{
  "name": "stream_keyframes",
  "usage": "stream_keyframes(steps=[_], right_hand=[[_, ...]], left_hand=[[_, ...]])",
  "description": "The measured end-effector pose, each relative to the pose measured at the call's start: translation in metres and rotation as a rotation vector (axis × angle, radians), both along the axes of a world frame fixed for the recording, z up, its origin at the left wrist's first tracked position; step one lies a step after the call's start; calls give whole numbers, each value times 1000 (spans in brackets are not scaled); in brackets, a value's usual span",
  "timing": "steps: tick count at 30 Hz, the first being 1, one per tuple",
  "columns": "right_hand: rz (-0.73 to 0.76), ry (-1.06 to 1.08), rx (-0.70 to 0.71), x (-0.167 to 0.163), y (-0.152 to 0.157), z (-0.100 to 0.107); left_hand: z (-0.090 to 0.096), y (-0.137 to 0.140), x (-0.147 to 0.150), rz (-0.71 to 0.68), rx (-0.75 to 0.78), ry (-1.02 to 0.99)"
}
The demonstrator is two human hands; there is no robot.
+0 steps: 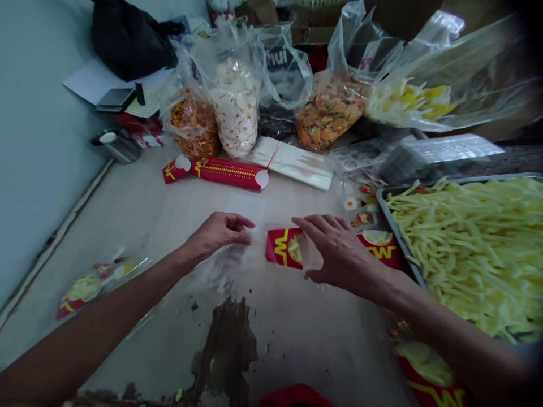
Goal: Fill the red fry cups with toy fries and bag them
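My left hand [224, 232] is closed in a pinch at the edge of a clear plastic bag [258, 229]; the film is hard to trace. To its right, a small red carton with a yellow zigzag [282, 249] lies on its side, pale fry-shaped pieces showing at its mouth. My right hand [333, 251] is spread open over the carton's right end, fingers and thumb apart. Whether it touches the carton I cannot tell. Under my left hand lies more crumpled clear film [218, 271]. Another red carton [379, 249] rests just beyond my right hand.
A metal tray [418, 277] heaped with pale fry-shaped pieces stands at right. Nested red cartons [229, 172] lie behind my hands, near white strips [292, 161]. Filled clear bags [235, 107] line the back. A packed bag [85, 288] lies at left; a metal cup [121, 147] stands behind.
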State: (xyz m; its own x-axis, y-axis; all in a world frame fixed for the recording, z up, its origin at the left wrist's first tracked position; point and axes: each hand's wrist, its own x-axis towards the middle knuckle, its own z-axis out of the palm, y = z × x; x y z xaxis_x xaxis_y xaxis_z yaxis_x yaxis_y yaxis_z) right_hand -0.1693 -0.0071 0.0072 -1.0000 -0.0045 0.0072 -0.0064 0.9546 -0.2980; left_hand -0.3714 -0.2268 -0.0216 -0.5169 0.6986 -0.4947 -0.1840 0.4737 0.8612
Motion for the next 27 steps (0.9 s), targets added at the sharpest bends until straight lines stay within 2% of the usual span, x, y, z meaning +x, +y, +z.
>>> stream_keyframes(steps=[4,7,12,14,16,17,18,21,23,27], right_hand=[[166,-103,-118,1,0,-6],[201,-99,-79,-1,-10,-6],[71,-116,-5,20,-51,0],[-16,-157,-33,35,-75,1],[-120,-193,-56,49,-99,0],[-173,-201,-59,55,-110,-3],[-225,-198,-55,61,-119,-6],[-331,-129,-12,78,-136,-17],[-370,-68,25,93,-139,-22],[-466,-60,62,119,-137,-25]], left_hand=[[-5,-13,2,-70,-73,-42],[-6,-18,4,-179,-118,-66],[10,-9,8,-578,-88,-1],[19,0,15,-777,-54,138],[28,6,27,-916,-29,379],[32,6,34,-927,-28,529],[35,4,43,-878,-34,694],[36,-20,69,-545,-47,1093],[27,-42,87,-398,-25,1168],[0,-70,115,-367,1,1172]])
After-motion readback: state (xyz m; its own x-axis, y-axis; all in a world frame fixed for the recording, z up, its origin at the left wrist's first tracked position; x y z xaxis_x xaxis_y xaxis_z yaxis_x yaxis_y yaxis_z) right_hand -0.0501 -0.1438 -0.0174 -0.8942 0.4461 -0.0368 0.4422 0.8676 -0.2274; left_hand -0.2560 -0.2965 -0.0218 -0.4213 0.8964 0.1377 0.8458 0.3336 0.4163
